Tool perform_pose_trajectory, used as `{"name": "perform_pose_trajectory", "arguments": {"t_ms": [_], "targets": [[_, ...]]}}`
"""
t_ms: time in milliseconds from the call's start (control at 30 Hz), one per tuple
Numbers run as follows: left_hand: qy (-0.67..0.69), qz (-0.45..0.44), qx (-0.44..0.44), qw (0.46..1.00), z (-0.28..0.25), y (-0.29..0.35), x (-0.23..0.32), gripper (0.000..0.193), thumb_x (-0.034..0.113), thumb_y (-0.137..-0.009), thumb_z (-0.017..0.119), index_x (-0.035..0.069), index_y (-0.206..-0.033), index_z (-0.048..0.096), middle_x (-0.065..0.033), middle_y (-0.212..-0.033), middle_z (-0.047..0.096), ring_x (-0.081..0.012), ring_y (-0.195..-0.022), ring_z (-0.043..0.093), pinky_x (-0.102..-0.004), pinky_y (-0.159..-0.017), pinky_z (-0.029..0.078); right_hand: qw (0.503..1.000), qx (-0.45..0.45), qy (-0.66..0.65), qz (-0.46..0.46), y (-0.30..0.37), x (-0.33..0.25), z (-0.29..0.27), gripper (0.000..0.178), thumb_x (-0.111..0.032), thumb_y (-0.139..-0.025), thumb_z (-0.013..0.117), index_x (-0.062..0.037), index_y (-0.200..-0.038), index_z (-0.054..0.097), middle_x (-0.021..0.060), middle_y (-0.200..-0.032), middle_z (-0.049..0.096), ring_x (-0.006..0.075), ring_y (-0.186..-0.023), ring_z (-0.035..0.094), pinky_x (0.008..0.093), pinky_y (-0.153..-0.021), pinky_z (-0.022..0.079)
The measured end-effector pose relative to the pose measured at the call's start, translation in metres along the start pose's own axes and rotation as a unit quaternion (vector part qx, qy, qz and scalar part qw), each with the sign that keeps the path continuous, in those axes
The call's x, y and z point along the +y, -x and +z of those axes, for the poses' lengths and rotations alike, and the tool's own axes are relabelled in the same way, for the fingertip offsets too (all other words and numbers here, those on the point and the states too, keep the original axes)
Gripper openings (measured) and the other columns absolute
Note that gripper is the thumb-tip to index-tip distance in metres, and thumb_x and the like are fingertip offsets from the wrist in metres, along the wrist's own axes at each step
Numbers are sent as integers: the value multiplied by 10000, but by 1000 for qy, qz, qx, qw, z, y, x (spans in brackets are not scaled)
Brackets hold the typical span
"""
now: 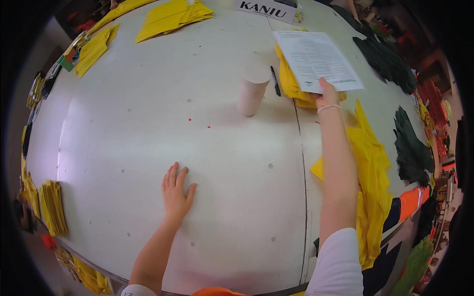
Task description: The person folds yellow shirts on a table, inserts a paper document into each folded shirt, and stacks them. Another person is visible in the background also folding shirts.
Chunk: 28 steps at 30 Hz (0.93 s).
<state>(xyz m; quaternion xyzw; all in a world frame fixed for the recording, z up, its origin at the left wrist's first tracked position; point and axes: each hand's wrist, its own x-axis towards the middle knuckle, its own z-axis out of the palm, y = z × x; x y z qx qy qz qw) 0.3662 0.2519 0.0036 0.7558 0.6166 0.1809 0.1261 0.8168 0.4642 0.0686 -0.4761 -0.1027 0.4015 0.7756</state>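
Observation:
My left hand lies palm down on the white tabletop, fingers spread and nothing under them that I can see. Farther off to the right, my right hand grips the near edge of a printed sheet of paper, thumb on top and fingers hidden beneath. The sheet is above a folded stack of yellow fabric, covering much of it. Left of that stack is a black marker, and beside it stands a pale pink cylinder. Crumpled yellow fabric lies right of my right forearm.
Folded yellow pieces lie at the far side and far left. Another yellow stack sits at the left edge. Dark green bundles and an orange piece line the right edge. A lettered sign stands at the back.

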Motion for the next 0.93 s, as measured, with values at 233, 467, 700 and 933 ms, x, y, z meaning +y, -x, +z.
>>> {"name": "perform_pose_trajectory", "arguments": {"t_ms": [233,467,700,933], "targets": [[0,13,11,1000,-1,1,-1,455,235,-830,602,63,-1236,490,-139,-1396,360,-318,-1288,323,-465,-1046,252,989,139,-13,56,9,13,25,338,5,-817,607,16,-1133,488,146,-1127,542,295,-955,589,425,-721,566],[10,16,19,1000,-2,1,-2,449,242,-832,599,69,-1233,493,-137,-1394,363,-316,-1286,328,-469,-1046,254,965,12,215,152,35,-13,3,437,-293,-844,641,5,-1126,490,140,-941,614,229,-732,631,320,-580,560],[3,1,9,1000,-4,1,-1,459,248,-832,598,70,-1240,487,-132,-1406,346,-312,-1291,322,-470,-1050,252,823,-237,515,27,104,-36,33,620,-460,-770,683,24,-1117,512,185,-939,637,212,-734,652,295,-635,543],[11,-5,-10,1000,3,1,-12,486,290,-821,613,100,-1250,485,-137,-1421,321,-308,-1320,279,-483,-1075,204,585,-346,702,-214,134,22,127,769,-336,-776,694,-144,-1400,286,166,-1415,319,337,-1288,343,428,-1046,314]]}}
